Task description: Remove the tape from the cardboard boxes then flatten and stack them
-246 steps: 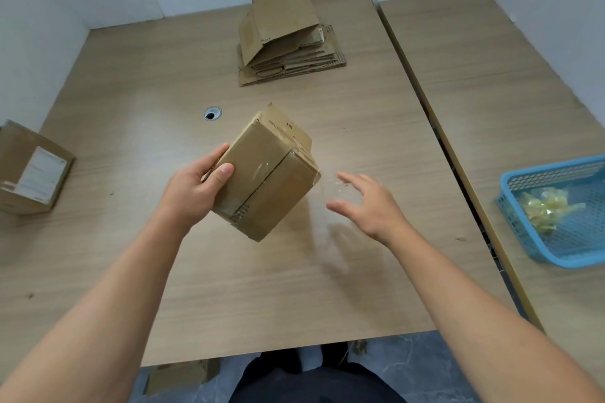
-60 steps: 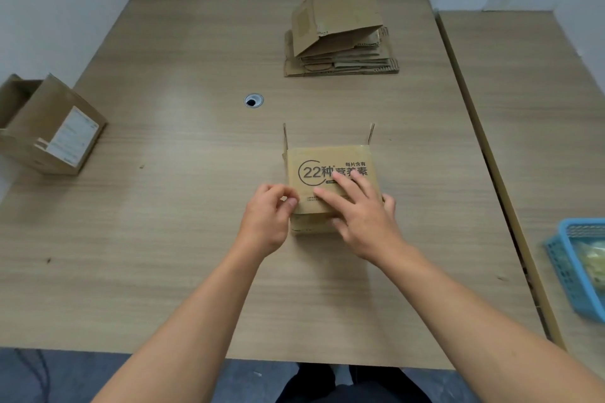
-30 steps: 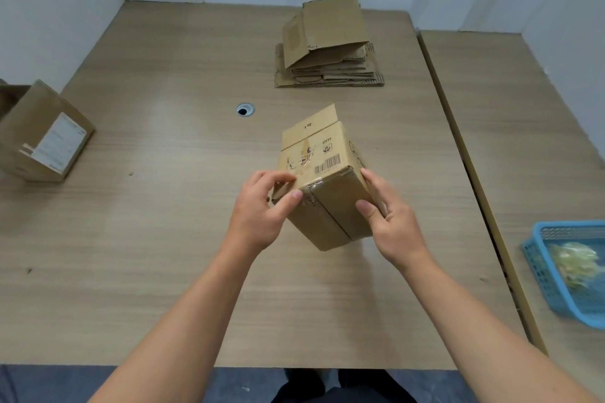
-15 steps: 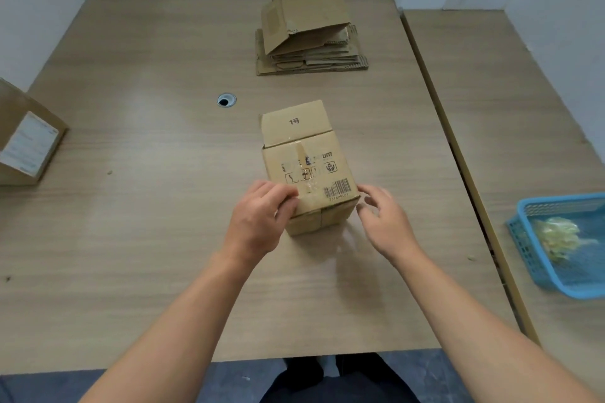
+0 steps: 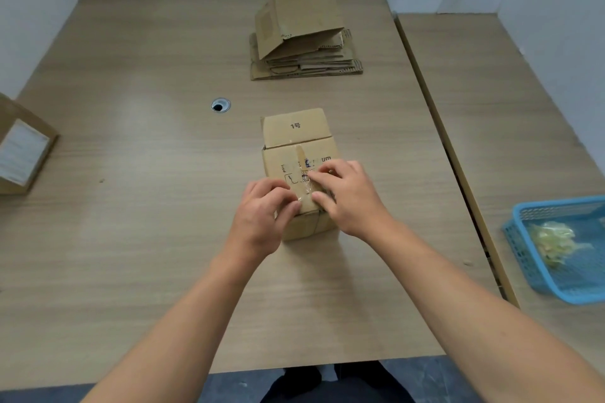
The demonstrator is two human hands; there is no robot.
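While the cardboard box (image 5: pixel 294 137) is sitting on the wooden table (image 5: pixel 131 222) (nearer the person than the cable grommet (image 5: pixel 220 105) and a little to its right), both hands are working at its top face. Its flap printed "1号" is pointing away from the person. A strip of clear tape (image 5: pixel 299 157) is running along the top toward the near edge, partly covering the printed marks. The left hand (image 5: pixel 262 216) is gripping the box at its near left edge, with its fingers curled against the cardboard. The right hand (image 5: pixel 350 199) is pinching the tape between forefinger and thumb, and its other fingers are curling over the right part of the top face. A glossy, wrinkled patch of tape is showing between the two hands. Whether the tape end is lifting off the cardboard cannot be told.

Beyond the grommet and to its right, a stack of flattened boxes (image 5: pixel 304 65) is lying on the table, its uppermost piece sitting at a tilt. Far to the left of the grommet, a second box (image 5: pixel 23 147) bearing a white label is showing at the view's edge. Far to the right of the grommet and nearer the person, a blue plastic basket (image 5: pixel 556 206) is resting on the adjoining table (image 5: pixel 491 108) — crumpled yellowish tape wads (image 5: pixel 553 239) are lying inside it.
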